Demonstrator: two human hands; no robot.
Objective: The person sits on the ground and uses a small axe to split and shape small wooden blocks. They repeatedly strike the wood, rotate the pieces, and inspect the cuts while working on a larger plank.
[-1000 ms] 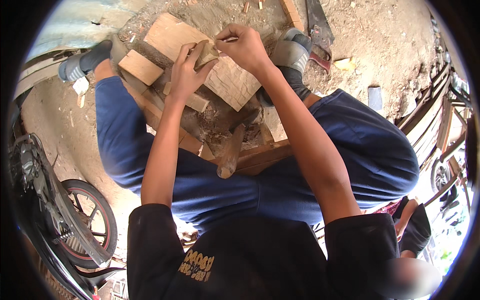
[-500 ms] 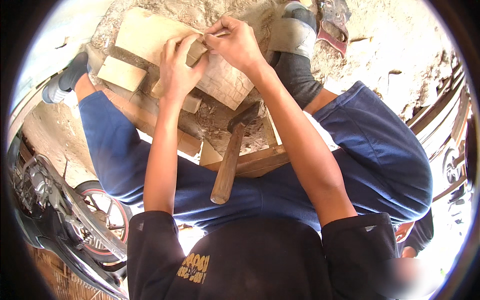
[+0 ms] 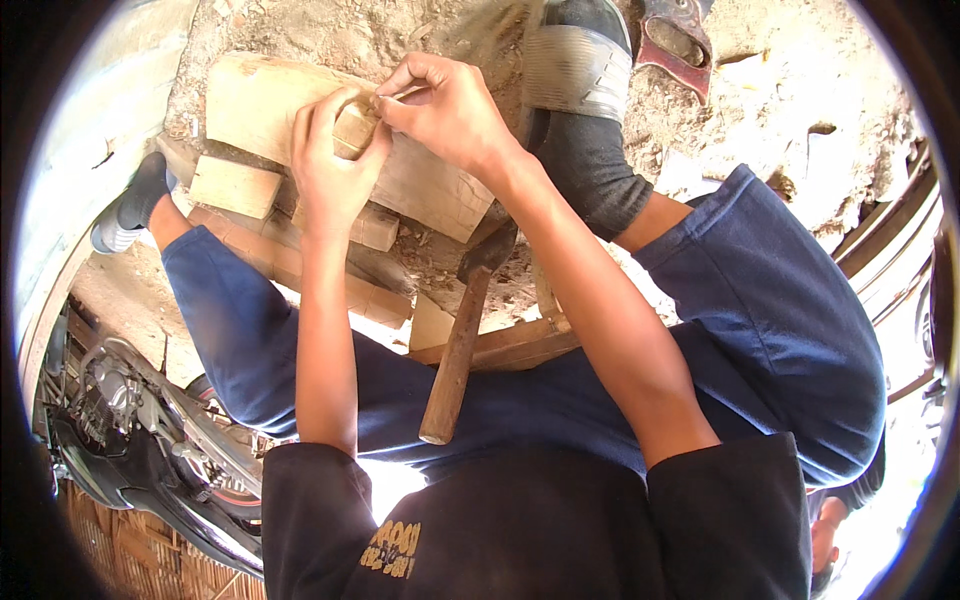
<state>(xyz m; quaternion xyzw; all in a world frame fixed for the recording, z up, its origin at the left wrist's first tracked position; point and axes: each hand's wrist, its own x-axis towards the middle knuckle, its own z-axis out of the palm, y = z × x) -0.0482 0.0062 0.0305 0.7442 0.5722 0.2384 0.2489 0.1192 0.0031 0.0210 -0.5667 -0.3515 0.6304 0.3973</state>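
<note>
In the head view, with its middle as the hub of the clock, a small, pale wooden block (image 3: 352, 128) sits at eleven o'clock, in front of a long, flat slab of light-brown wood (image 3: 255, 105); whether the two touch I cannot tell. The left hand (image 3: 328, 170), between ten and eleven, is curled around the block, gripping it between thumb and fingers. The right hand (image 3: 440, 110), between eleven and twelve, has thumb and forefinger pinched together at the block's edge, toward its one or two o'clock; what lies between those fingertips is too small to tell.

At ten o'clock, beside the slab, lies a flat, rectangular piece of pale wood (image 3: 235, 187). Close to the middle, a tool with a round, brown wooden handle (image 3: 455, 365) and a dark head slants, its handle pointing between six and seven. At one o'clock is a foot in a grey, ribbed sandal (image 3: 580, 75), and just beyond it a dark red saw handle (image 3: 690, 76). A black motorbike (image 3: 95, 465) stands at eight.
</note>
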